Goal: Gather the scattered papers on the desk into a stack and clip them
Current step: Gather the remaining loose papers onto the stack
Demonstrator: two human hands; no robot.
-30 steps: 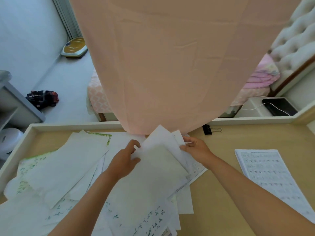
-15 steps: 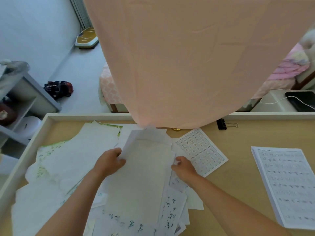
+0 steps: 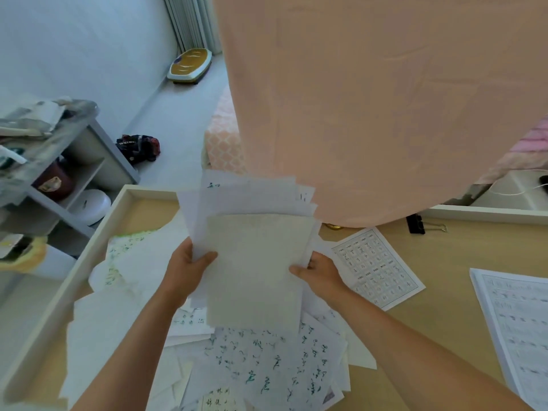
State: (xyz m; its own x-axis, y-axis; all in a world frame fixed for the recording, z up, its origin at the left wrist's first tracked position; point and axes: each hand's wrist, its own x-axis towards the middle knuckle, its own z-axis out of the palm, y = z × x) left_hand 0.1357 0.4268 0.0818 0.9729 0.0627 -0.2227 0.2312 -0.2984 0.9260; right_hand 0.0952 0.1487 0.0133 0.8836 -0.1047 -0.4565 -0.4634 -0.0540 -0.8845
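Note:
A loose bundle of white sheets (image 3: 252, 262) is held up off the wooden desk (image 3: 444, 327), its top edges fanned out. My left hand (image 3: 186, 271) grips its left edge, thumb on the front sheet. My right hand (image 3: 321, 272) grips the right edge the same way. Under the bundle, more handwritten papers (image 3: 267, 366) lie scattered, with other sheets (image 3: 118, 292) spread to the left. One gridded sheet (image 3: 376, 268) lies right of my hands. A black binder clip (image 3: 415, 223) rests by the desk's back rim.
A stapled set of printed pages (image 3: 522, 327) lies at the desk's right edge. A peach curtain (image 3: 370, 99) hangs over the desk's back. A grey shelf unit (image 3: 68, 161) stands left of the desk. The desk has a raised white rim (image 3: 68, 280).
Both hands have lifted the gathered sheets off the desk and turned them more upright, squared between the palms. The view has shifted left and down.

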